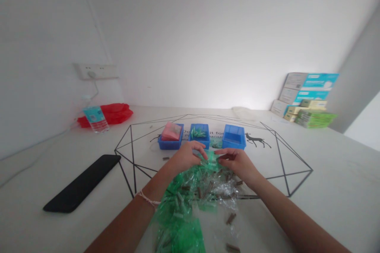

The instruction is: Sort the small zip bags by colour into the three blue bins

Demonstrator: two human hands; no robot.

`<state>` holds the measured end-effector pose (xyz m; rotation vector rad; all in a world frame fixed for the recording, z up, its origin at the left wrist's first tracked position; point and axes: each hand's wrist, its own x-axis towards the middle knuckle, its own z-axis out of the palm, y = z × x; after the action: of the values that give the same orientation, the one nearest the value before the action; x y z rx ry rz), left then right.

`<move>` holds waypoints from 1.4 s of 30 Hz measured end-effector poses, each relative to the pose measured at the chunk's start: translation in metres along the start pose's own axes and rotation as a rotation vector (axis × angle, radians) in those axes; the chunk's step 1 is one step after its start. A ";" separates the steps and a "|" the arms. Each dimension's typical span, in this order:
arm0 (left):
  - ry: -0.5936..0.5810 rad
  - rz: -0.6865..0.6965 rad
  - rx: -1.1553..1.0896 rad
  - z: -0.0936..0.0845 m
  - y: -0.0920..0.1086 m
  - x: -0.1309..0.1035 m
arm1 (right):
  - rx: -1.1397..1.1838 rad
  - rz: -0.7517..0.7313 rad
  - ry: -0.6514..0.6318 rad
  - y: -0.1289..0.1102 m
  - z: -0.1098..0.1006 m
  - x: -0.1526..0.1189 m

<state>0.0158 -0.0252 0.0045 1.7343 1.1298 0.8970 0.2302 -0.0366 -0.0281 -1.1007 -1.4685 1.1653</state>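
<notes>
A small clear-green plastic bag (211, 159) lies between my two hands, just in front of the blue bins. My left hand (189, 155) pinches at its left side with curled fingers. On the opposite side, the thumb and fingers of my right hand (236, 162) close at the bag's edge. Below the hands spreads a loose pile of green bags (175, 205) and clear bags (227, 189). Several small brown-grey rod-like pieces (230, 218) lie among them, their kind too blurred to tell.
Three blue bins stand in a row: the left bin (169, 145) has pink packets (171, 131), the middle bin (200, 126) green pieces, the right bin (234, 144) nothing visible. A black slab (84, 184), a water bottle (96, 119), a red bag (117, 113) and stacked boxes (311, 95) surround them.
</notes>
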 end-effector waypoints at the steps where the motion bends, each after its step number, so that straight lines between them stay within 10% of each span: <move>1: -0.009 -0.007 -0.001 0.000 0.000 0.000 | -0.018 -0.003 0.003 0.002 0.000 0.001; 21: 0.094 -0.125 -0.445 -0.013 0.000 0.004 | 0.022 0.054 0.101 -0.011 0.006 -0.002; 32: 0.748 0.156 -0.096 -0.037 -0.010 0.022 | -0.018 0.040 0.068 -0.008 0.009 -0.002; 42: 0.723 0.188 0.052 -0.031 -0.028 0.046 | -0.016 0.026 0.038 -0.010 0.010 -0.003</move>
<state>-0.0060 0.0326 -0.0048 1.6093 1.4572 1.7083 0.2201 -0.0420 -0.0201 -1.1498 -1.4406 1.1469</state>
